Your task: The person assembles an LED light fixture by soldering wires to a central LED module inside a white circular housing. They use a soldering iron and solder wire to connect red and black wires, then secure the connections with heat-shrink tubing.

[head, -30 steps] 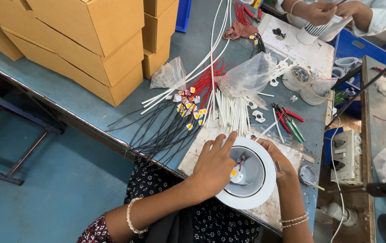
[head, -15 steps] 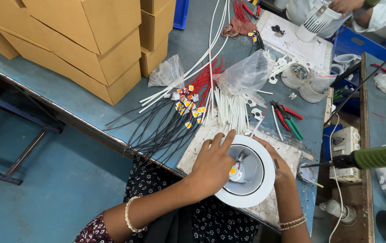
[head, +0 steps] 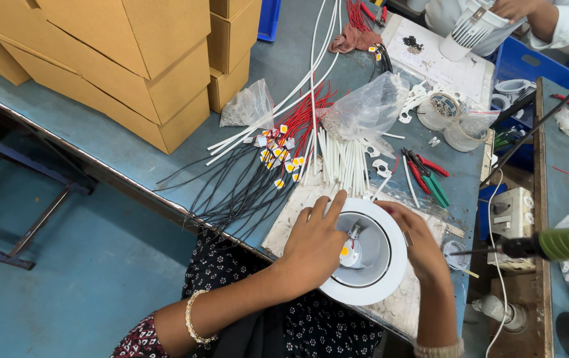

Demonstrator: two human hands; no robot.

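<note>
Brown cartons (head: 119,59) stacked far left of fingers
Left hand (head: 314,245) fingers spread loosely over white round lamp housing (head: 371,255); right hand (head: 417,242) grips its far rim

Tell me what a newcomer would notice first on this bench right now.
Probably the round white lamp housing at the near table edge, with the left hand and right hand on either side of it. Behind it, black and red wires fan across the blue table, beside stacked cardboard boxes.
</note>
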